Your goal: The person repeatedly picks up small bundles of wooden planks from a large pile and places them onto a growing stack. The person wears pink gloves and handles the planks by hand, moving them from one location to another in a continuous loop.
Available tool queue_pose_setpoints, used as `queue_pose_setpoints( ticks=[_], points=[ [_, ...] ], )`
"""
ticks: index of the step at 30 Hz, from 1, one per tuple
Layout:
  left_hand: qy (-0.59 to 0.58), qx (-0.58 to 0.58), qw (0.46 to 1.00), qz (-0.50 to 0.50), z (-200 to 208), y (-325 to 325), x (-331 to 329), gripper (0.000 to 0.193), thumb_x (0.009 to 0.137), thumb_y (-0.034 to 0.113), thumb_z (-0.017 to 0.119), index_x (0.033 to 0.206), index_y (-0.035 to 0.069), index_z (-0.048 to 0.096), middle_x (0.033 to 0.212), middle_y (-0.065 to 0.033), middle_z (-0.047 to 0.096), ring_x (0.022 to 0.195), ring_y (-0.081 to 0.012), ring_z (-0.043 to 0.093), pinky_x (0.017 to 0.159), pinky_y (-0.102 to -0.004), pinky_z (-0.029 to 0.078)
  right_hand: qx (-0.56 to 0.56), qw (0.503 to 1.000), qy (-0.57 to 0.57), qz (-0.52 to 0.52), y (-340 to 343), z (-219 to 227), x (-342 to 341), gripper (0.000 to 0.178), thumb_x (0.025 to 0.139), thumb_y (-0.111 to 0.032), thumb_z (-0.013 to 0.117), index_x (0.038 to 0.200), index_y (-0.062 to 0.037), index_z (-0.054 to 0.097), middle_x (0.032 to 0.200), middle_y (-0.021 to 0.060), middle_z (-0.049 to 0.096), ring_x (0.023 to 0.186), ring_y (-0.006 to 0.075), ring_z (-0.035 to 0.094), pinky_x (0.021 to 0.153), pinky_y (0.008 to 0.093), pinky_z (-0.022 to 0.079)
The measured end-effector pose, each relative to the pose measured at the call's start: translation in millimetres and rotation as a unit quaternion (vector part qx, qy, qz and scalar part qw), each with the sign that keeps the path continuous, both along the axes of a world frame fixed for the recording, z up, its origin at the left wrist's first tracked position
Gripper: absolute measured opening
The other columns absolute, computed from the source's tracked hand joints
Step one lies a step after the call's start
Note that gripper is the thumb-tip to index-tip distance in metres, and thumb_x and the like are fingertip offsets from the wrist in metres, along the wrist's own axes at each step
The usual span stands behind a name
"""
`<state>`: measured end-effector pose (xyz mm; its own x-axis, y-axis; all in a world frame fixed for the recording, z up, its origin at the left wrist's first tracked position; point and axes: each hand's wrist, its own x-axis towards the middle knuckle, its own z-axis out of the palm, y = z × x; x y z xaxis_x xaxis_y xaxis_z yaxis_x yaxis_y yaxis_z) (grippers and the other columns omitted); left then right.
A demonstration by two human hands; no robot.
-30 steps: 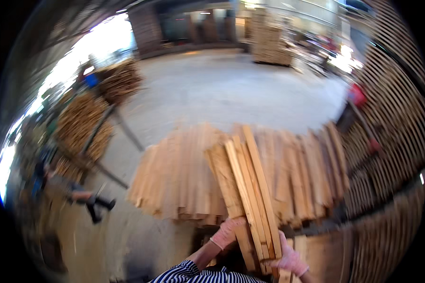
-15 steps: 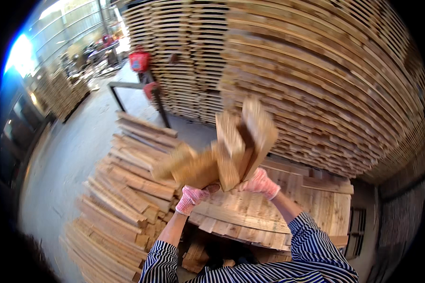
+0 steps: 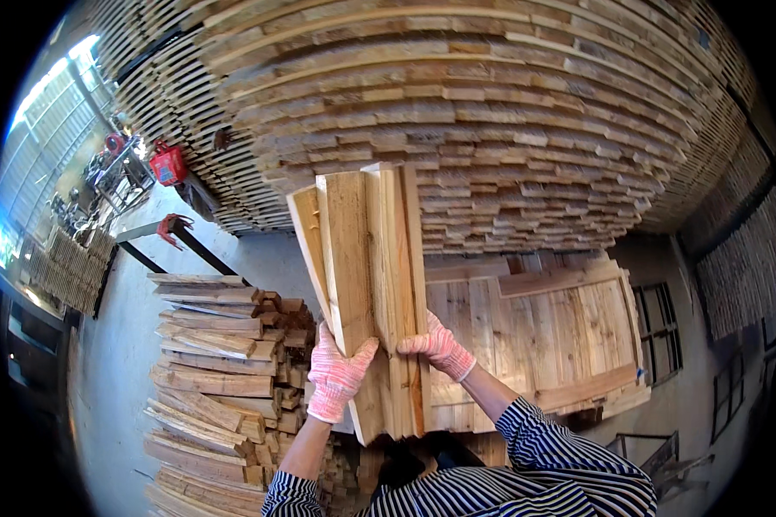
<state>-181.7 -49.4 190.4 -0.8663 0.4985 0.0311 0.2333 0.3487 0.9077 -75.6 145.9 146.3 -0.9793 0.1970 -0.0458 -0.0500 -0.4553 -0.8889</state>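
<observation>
We hold a bundle of boards (image 3: 366,284) upright before a high stack (image 3: 491,121), our gloved left hand (image 3: 336,377) and right hand (image 3: 435,347) clamped on its lower half, fingers wrapped round the edges. The boards are pale, rough-sawn, flat and long. A looser woodpile (image 3: 220,379) lies below left.

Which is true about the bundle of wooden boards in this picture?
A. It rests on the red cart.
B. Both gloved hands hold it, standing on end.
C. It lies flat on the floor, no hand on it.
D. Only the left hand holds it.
B: the left hand and right hand, both gloved, clasp the bundle of boards from either side, its long edges pointing up.
</observation>
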Motion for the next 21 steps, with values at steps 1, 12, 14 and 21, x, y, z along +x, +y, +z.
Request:
queue_pose_setpoints(
  ticks=[1,12,14,21],
  points=[
    [-0.005,-0.004,1.0,0.006,-4.2,3.5,11.1,0.081,0.08,0.034,0.087,0.134,-0.011,0.047,0.106,-0.0197,0.074,0.097,-0.024,0.074,0.078,-0.0377,0.06,-0.063,0.998,-0.024,0.009,1.9,-2.7,13.5,0.089,0.076,-0.025,0.092,0.149,-0.0048,0.044,0.128,0.0066,0.065,0.114,0.0165,0.062,0.1,0.0331,0.052],
    [-0.427,-0.013,0.9,-0.083,-154.6,32.8,-29.7,0.08,0.084,0.028,0.084,0.142,-0.011,0.044,0.119,-0.0242,0.07,0.111,-0.0296,0.068,0.1,-0.0391,0.055,0.424,0.706,-0.543,-0.166,70.8,-83.6,113.5,0.124,0.071,-0.062,0.083,0.156,0.0084,0.025,0.15,0.0328,0.045,0.139,0.0392,0.048,0.112,0.0417,0.044],
    [-0.477,-0.045,0.874,-0.084,-161.4,22.0,-60.6,0.077,0.086,0.033,0.081,0.14,-0.011,0.048,0.119,-0.0234,0.07,0.11,-0.0298,0.068,0.097,-0.0366,0.055,0.454,0.688,-0.532,-0.192,81.0,-97.5,122.6,0.121,0.073,-0.061,0.082,0.156,0.0065,0.025,0.153,0.031,0.042,0.141,0.0391,0.046,0.115,0.0414,0.04],
    [-0.029,-0.352,0.936,0.011,-188.1,21.6,-40.3,0.12,0.068,0.055,0.086,0.156,-0.003,0.028,0.134,-0.0275,0.062,0.122,-0.0364,0.063,0.103,-0.0406,0.051,0.676,0.585,-0.338,-0.293,14.7,-102.0,95.6,0.1,0.076,-0.052,0.08,0.152,-0.0047,0.036,0.134,0.025,0.056,0.12,0.0413,0.058,0.097,0.0457,0.05]
  ],
)
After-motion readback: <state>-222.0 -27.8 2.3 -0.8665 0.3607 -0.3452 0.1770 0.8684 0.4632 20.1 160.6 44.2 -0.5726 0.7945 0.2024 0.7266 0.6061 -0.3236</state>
